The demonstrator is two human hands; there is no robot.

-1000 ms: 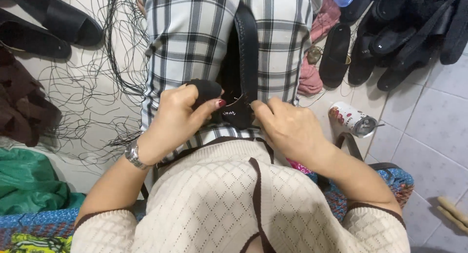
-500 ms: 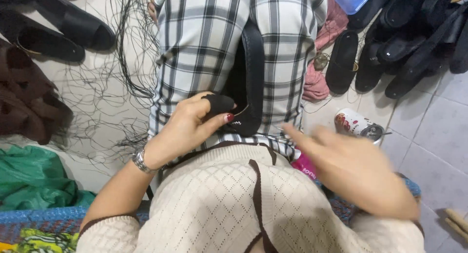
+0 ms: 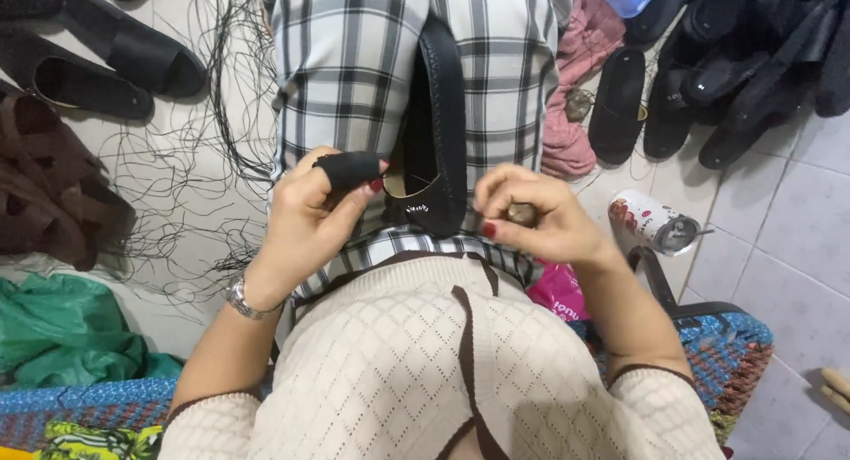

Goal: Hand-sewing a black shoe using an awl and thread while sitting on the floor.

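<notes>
The left hand [image 3: 305, 214] has its grip closed; thumb and forefinger, the forefinger capped in a black finger guard [image 3: 347, 169], pinch the near inner edge of a black shoe upper [image 3: 436, 128]; whether a needle sits in that pinch is too small to tell. The right hand [image 3: 531, 216] is curled shut, its grip clamped on a small brownish knob-like thing [image 3: 521, 214] that shows between thumb and fingers; what it is cannot be told.

The shoe upper lies lengthwise on the checked cloth [image 3: 354, 61] over the person's lap, its open mouth toward the left hand, its near end just between the two hands; the left grip touches it, while the right hand sits just beside its near end, and contact there cannot be told.

A wristwatch [image 3: 239, 296] circles the left wrist; below both hands spreads a cream knitted top [image 3: 416, 363] with brown trim. On the tiled floor to the left lie loose black threads [image 3: 204, 115], black sandals [image 3: 97, 66] and a green cloth [image 3: 62, 336]; to the right, a pink cloth [image 3: 575, 88], a heap of black soles [image 3: 726, 61], and a tipped can [image 3: 651, 221] near the right forearm; a pink bag [image 3: 558, 292] shows just under that arm.
</notes>
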